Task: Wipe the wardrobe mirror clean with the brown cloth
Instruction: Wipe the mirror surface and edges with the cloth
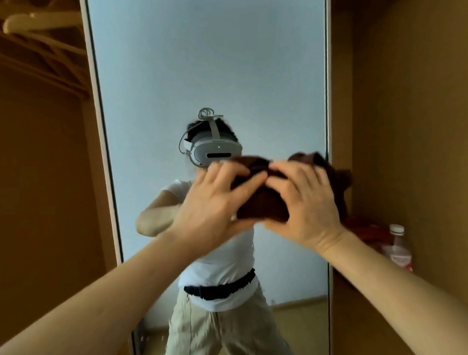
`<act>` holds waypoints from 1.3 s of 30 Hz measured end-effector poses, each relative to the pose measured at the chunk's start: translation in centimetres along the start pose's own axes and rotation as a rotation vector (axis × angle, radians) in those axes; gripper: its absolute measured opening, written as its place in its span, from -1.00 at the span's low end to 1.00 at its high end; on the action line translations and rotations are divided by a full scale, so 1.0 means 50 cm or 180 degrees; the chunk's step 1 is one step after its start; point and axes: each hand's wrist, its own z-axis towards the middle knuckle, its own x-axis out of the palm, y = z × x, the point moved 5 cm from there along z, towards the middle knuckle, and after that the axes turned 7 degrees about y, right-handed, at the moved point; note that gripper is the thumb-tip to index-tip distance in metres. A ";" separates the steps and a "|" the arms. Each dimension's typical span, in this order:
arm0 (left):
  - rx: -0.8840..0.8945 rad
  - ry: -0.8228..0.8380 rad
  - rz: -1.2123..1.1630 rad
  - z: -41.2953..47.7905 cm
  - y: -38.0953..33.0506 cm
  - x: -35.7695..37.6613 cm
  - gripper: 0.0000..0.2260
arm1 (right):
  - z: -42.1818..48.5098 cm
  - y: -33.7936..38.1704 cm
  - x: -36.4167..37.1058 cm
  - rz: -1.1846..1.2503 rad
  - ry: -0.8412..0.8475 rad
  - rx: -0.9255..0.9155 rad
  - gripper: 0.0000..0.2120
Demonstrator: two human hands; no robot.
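The brown cloth point(260, 203) is bunched between both hands, held up in front of the right part of the tall mirror point(210, 58). Whether it touches the glass cannot be told. The left hand point(212, 204) grips its left side with fingers curled over the top, and the right hand point(305, 204) clutches its right side the same way. To the far right a plastic bottle point(397, 247) stands inside the wardrobe. Wooden hangers point(36, 22) hang at the upper left.
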 end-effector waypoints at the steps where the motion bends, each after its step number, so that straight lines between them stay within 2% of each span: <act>1: 0.0130 0.0116 0.0080 -0.030 -0.024 0.025 -0.46 | -0.046 0.016 0.012 0.0033 0.0138 -0.0043 -0.43; 5: 0.0617 0.0317 0.0333 -0.082 -0.079 0.071 -0.50 | -0.127 0.036 0.035 0.0018 0.0667 -0.0262 -0.47; 8: 0.0847 0.0203 0.0463 -0.040 -0.060 0.048 -0.49 | -0.078 0.016 0.018 0.0031 0.0636 -0.0459 -0.49; 12: 0.0553 -0.0287 0.0704 0.061 0.020 -0.024 -0.43 | 0.081 -0.046 -0.031 -0.0286 0.0328 -0.0598 -0.42; 16: 0.0275 -0.0580 0.0866 0.134 0.070 -0.068 -0.42 | 0.179 -0.084 -0.055 -0.0415 0.0251 -0.0324 -0.41; 18: 0.0270 -0.0653 0.0842 0.119 0.060 -0.053 -0.42 | 0.152 -0.073 -0.047 -0.0338 0.0080 -0.0184 -0.42; 21: 0.0413 -0.0490 0.0733 0.049 0.012 0.004 -0.41 | 0.049 -0.041 -0.020 -0.0154 -0.0058 -0.0110 -0.42; 26: 0.0916 0.0048 0.0759 -0.090 -0.091 0.106 -0.49 | -0.158 0.037 0.041 0.0014 0.0617 -0.0045 -0.39; 30: 0.1282 0.0074 0.0799 -0.059 -0.084 0.094 -0.52 | -0.141 0.021 0.035 0.0037 0.0695 -0.0154 -0.44; 34: 0.0885 -0.0274 0.0992 0.053 -0.021 0.021 -0.46 | 0.002 -0.048 -0.022 -0.0157 0.0212 -0.0219 -0.44; 39: 0.0284 -0.0387 0.0982 0.129 0.025 -0.034 -0.47 | 0.101 -0.088 -0.047 -0.0097 0.0154 0.0076 -0.45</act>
